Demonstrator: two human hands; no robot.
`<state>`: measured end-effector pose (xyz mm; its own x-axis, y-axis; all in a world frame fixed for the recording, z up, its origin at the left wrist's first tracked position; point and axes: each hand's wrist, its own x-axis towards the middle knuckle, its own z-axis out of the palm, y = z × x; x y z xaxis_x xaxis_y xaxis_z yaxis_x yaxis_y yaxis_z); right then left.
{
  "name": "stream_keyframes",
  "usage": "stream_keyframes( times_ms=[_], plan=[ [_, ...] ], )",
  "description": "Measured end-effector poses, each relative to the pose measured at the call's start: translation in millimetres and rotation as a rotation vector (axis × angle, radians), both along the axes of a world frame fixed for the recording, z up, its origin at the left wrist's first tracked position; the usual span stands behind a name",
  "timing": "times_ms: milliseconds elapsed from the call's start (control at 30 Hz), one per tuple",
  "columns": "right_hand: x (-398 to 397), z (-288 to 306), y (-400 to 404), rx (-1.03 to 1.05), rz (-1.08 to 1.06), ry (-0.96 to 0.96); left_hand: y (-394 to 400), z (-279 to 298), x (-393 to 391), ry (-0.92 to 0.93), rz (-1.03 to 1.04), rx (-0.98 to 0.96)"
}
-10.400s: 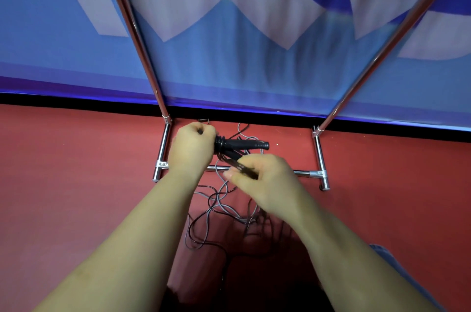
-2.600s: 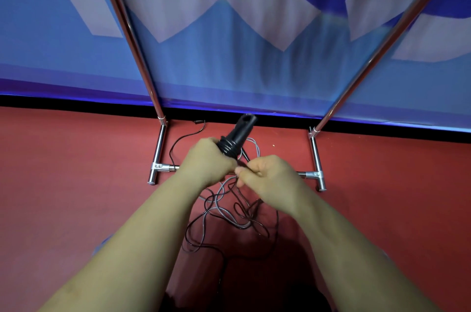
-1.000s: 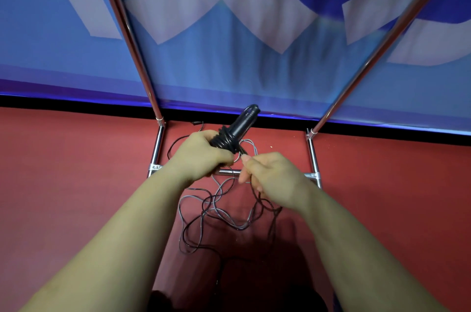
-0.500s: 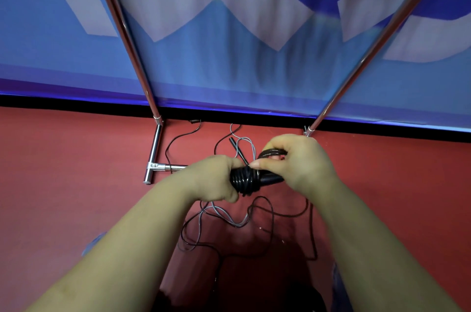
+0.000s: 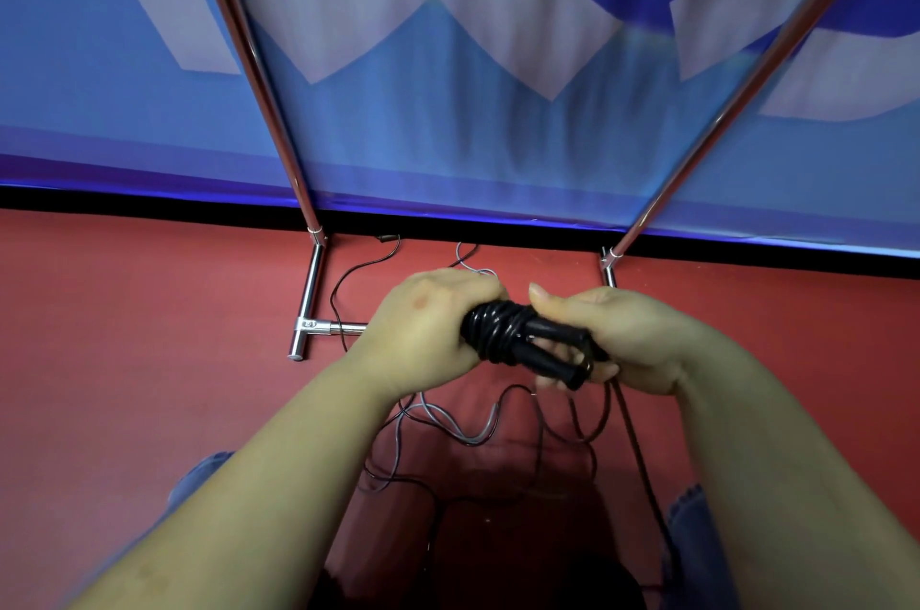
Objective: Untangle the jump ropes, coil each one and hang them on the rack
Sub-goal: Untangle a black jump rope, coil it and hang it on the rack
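Note:
My left hand point(image 5: 423, 333) grips the two black jump rope handles point(image 5: 542, 345) at their left end, where black cord is wound round them in several turns point(image 5: 490, 328). My right hand point(image 5: 622, 340) holds the handles' right end and the black cord point(image 5: 642, 455) that trails from it down to the floor. A grey rope point(image 5: 443, 423) and loose black cord point(image 5: 398, 485) lie tangled on the red floor below my hands. The chrome rack's base point(image 5: 311, 305) and two slanted poles stand just behind.
The rack's left pole point(image 5: 259, 76) and right pole point(image 5: 737, 101) rise toward the top corners in front of a blue and white banner point(image 5: 473, 61). Thin cords point(image 5: 348, 276) run across the floor between the rack's feet. My knees in jeans point(image 5: 692, 535) flank the tangle.
The right hand has swung from above the handles to their right end, adding cord to the wraps. The handles now lie nearly level, and the trailing black cord hangs straighter on the right.

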<state>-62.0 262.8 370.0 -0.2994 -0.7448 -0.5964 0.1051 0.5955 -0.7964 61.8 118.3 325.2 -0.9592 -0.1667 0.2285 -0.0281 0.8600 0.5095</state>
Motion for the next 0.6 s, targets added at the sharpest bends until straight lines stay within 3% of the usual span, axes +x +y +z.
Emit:
stream_keyframes(
  times_ms=[133,267,367,600],
  plan=[
    [7,-4,-9,-0.141,-0.298,-0.193,9,6,-2,0.097,0.174,0.142],
    [19,-17,-28,-0.067,-0.369,0.0,11,7,-5,-0.021,0.347,0.319],
    [24,-29,-31,-0.087,-0.264,0.273,7,7,-7,-0.073,0.486,0.41],
    [35,-16,-25,0.077,0.149,0.697,-1,5,-7,-0.34,0.64,0.358]
  ],
)
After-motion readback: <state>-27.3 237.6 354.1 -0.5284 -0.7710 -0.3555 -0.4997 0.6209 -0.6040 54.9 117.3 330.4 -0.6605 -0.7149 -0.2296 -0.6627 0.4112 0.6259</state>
